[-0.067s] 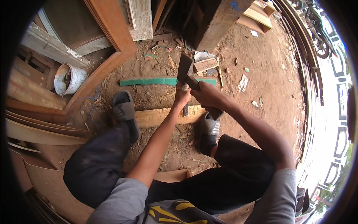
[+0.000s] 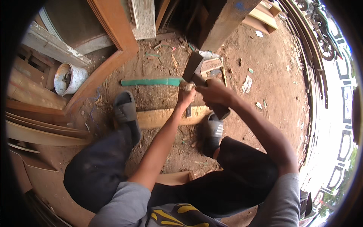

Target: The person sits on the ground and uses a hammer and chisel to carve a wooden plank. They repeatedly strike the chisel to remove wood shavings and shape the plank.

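Observation:
My left hand (image 2: 185,98) is wrapped round an upright chisel (image 2: 186,86), whose frayed handle top shows above the fist. Its dark blade comes out below, over a pale wooden plank (image 2: 159,118) lying across the ground between my feet. Whether the tip touches the wood I cannot tell. In my right hand (image 2: 214,92) is the thick handle of a hatchet (image 2: 193,65). The broad dark hatchet head hangs just beyond the chisel's top, and the handle's butt reaches back over my right foot.
A green-painted wood strip (image 2: 151,81) lies beyond the plank. To the left stand a paint-stained bucket (image 2: 71,79) and a brown wooden frame (image 2: 124,53). A thick timber post (image 2: 223,26) rises ahead. Scraps litter the dirt, and long boards (image 2: 312,68) line the right side.
The hatchet and my right hand have shifted slightly to the right, showing more of the chisel's handle top. My left hand holds nearly the same place.

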Demonstrator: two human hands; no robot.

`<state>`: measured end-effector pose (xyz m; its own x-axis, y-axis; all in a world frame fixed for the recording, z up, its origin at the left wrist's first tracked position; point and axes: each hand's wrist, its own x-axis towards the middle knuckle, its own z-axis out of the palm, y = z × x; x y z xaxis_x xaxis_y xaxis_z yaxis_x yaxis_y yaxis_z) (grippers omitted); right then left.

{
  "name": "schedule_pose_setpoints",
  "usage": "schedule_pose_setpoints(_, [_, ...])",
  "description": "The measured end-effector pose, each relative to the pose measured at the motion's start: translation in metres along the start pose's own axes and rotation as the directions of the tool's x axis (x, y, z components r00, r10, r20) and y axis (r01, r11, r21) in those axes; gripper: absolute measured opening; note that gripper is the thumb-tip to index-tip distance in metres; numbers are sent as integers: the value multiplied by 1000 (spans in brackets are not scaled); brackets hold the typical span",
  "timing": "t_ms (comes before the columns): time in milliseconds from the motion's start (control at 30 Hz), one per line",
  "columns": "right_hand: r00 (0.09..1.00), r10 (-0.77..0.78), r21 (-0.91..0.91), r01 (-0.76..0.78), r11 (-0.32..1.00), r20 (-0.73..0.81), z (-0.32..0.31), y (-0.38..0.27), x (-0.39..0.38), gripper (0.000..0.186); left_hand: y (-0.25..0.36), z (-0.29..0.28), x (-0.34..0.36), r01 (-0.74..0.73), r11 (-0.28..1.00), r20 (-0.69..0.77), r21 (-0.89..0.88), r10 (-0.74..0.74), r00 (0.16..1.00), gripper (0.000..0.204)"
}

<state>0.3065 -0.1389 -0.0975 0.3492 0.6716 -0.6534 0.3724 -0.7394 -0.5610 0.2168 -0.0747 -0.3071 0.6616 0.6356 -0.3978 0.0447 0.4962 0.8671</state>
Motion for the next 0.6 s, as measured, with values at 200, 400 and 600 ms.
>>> schedule_pose_setpoints(200, [964, -118, 155, 158, 975, -240, -53, -55, -57, 45, -12, -12, 11, -19, 995, -22, 101, 22, 1000, 16])
schedule_pose_setpoints(400, [671, -373, -12, 477, 879, -641, -28, -46, -34, 33, 0, 0, 2, -49, 997, 26, 67, 47, 999, 22])
schedule_pose_setpoints(600, [996, -58, -18, 57, 998, -61, 3, 27, 4, 40, 3, -13, 11, 16, 1000, -34, 14, -16, 999, 14])
